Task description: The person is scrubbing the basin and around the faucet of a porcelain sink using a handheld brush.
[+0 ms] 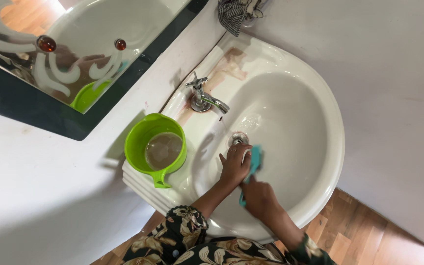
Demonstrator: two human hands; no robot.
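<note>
A white wash basin (315, 98) hangs on a white wall, with a chrome tap (206, 98) at its back and a metal drain (238, 139) in the bowl. My left hand (234, 164) rests inside the bowl just below the drain, fingers bent against the porcelain and touching a teal cloth (254, 159). My right hand (257, 196) is closed on the lower end of that teal cloth, low in the bowl near the front rim. Both arms wear dark floral sleeves (187, 228).
A green plastic mug (143, 135) with murky water stands on the basin's left ledge. A mirror (74, 44) with frosted patterns hangs on the wall to the left. A checked cloth (234, 14) hangs above the basin. Wooden floor (359, 230) shows below.
</note>
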